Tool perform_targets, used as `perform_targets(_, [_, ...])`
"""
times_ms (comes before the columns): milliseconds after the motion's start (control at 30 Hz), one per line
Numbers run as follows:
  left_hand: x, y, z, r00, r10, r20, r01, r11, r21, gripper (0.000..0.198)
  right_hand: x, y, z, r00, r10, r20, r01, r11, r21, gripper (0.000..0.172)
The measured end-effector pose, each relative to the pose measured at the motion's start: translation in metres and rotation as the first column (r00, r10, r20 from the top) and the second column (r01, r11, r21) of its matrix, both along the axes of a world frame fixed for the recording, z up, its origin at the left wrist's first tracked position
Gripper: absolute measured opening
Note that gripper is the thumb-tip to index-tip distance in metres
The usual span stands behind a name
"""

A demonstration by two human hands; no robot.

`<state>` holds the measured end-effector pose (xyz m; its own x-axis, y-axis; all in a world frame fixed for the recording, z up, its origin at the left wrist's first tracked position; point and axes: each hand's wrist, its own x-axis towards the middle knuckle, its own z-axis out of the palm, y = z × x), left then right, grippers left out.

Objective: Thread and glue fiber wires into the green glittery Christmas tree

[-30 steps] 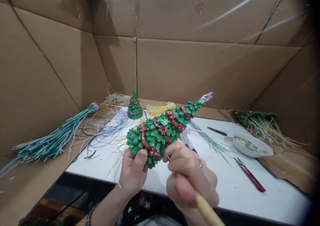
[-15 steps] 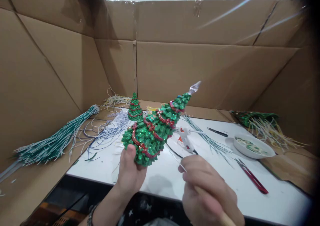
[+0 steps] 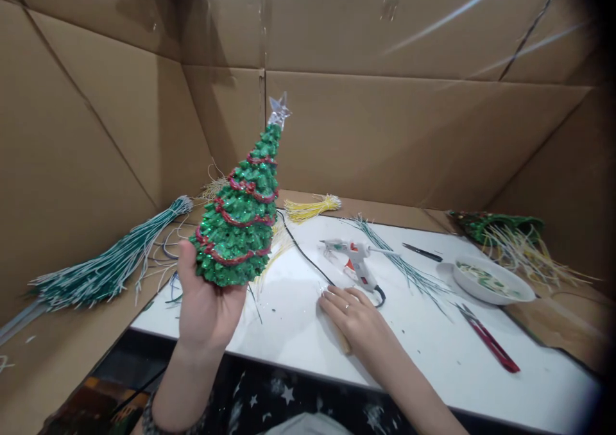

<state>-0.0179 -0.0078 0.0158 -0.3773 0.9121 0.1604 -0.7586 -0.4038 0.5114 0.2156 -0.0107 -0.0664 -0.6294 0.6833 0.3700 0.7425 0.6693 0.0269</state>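
My left hand [image 3: 206, 310] holds up a glittery green Christmas tree ornament [image 3: 238, 223], gripping its base with the thumb on the left side. Red garlands wind round the tree, and a clear star [image 3: 279, 109] tops it; the tree leans slightly right. Low on the white table, my right hand [image 3: 359, 316] has its fingers curled over a wooden-handled awl [image 3: 342, 340]. The handle's end and a thin tip show, while the middle is covered. Just beyond that hand lies a white glue gun [image 3: 357, 262] with a black cord.
Bundles of green-white wires [image 3: 115, 258] lie left, yellow wires [image 3: 312, 208] at the back. To the right are a white bowl [image 3: 517, 292] of small pieces, red-handled snips [image 3: 495, 345], a dark slim tool [image 3: 422, 252] and a green decorated piece [image 3: 505, 225]. Cardboard walls [image 3: 409, 140] surround the table.
My left hand has moved left and turned the tree more upright, its star now facing me. My right hand has lowered the awl to the tabletop. The smaller tree behind is now hidden.
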Motion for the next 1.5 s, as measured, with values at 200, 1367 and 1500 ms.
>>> perform_targets(200, [-0.007, 0.003, 0.004, 0.996, 0.088, 0.026, -0.088, 0.996, 0.001, 0.045, -0.009, 0.028, 0.025, 0.979, 0.023, 0.202, -0.015, 0.999, -0.04, 0.018])
perform_targets(1367, [0.008, 0.022, -0.017, 0.998, 0.007, -0.062, -0.007, 1.0, -0.003, 0.043, -0.091, 0.124, 0.015, 0.648, 0.454, -0.612, -0.593, 0.805, -0.03, 0.014])
perform_targets(1500, [0.012, 0.022, -0.02, 0.999, 0.002, -0.048, -0.001, 1.0, 0.002, 0.045, -0.079, 0.117, 0.05, 0.475, 0.372, -0.798, -0.523, 0.848, 0.083, 0.01])
